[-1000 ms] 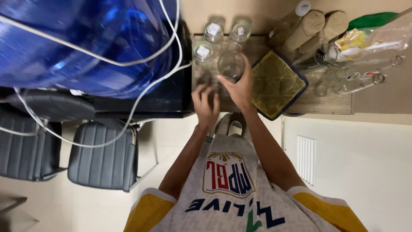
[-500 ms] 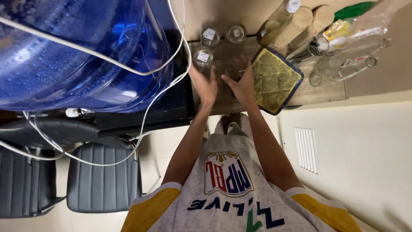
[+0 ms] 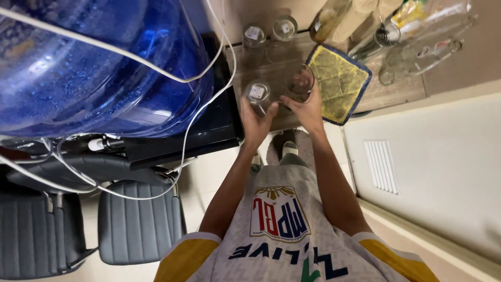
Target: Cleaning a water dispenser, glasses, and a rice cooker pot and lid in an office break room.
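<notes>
Near the top centre of the frame, the left hand [image 3: 255,117] grips a small clear glass [image 3: 257,94], fingers wrapped round its side. Just beside it, the right hand [image 3: 307,107] closes on a wider glass [image 3: 299,82], holding it from below. Both glasses sit over the near edge of a wooden counter [image 3: 396,91]. To their right lies a yellow mat [image 3: 339,83] with a blue border. Two more glasses [image 3: 284,27] stand farther up. A big blue water bottle [image 3: 99,62] fills the upper left.
</notes>
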